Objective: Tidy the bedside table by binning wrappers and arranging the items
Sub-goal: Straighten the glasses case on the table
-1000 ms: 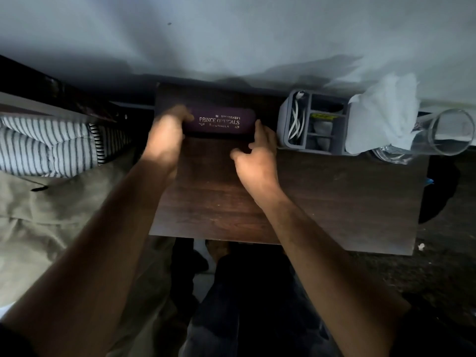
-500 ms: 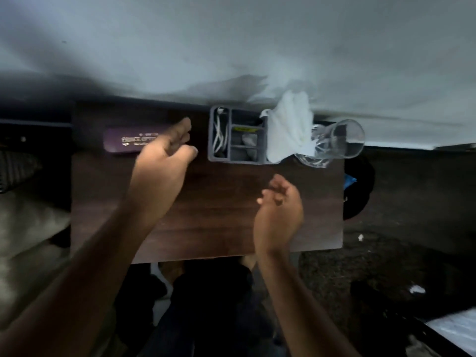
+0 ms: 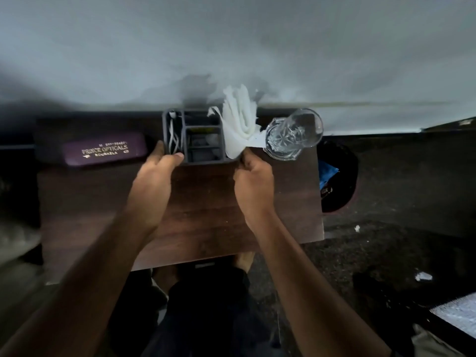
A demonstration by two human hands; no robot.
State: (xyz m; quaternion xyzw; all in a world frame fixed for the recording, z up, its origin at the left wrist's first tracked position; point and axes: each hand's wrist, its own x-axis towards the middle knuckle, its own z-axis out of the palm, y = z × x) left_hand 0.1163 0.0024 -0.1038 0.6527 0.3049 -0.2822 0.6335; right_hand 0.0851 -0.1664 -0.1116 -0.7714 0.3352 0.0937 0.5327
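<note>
A grey compartment organiser (image 3: pixel 203 161) stands at the back middle of the dark wooden bedside table (image 3: pixel 206 217), with a white cable and small items inside. White tissues (image 3: pixel 240 124) stick up from its right end. My left hand (image 3: pixel 154 186) grips the organiser's left front corner, thumb on its front wall. At the organiser's right front corner, under the tissues, my right hand (image 3: pixel 253 186) has its fingers closed against it. A purple spectacle case (image 3: pixel 103 152) lies at the back left, untouched. A clear glass (image 3: pixel 293 136) stands at the back right.
A pale wall runs behind the table. A dark round bin (image 3: pixel 337 176) with something blue inside sits on the floor just right of the table. Small white scraps (image 3: pixel 422 276) lie on the dark floor. My legs show below the table's front edge.
Both hands let go of the spectacle case, which stays at the back left, and moved right onto the organiser's two front corners. The view has shifted right.
</note>
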